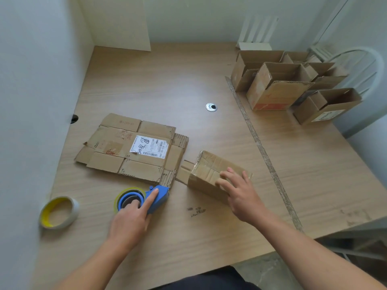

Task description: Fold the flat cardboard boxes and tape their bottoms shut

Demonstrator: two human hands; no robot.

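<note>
A small folded cardboard box [206, 172] lies bottom-up on the wooden table [167, 84], clear tape across its seam. My right hand [240, 191] rests on its near right corner with fingers spread. Left of it, my left hand [130, 220] grips the blue tape dispenser [144, 198], index finger stretched along its top; the dispenser sits on the table. A stack of flat cardboard boxes [129, 151], the top one bearing a white shipping label, lies behind the dispenser.
A spare tape roll [59, 212] with a yellow core sits near the left wall. Several folded open boxes [289, 86] stand at the far right by a white chair [364, 70]. A metal cable grommet [211, 107] is mid-table.
</note>
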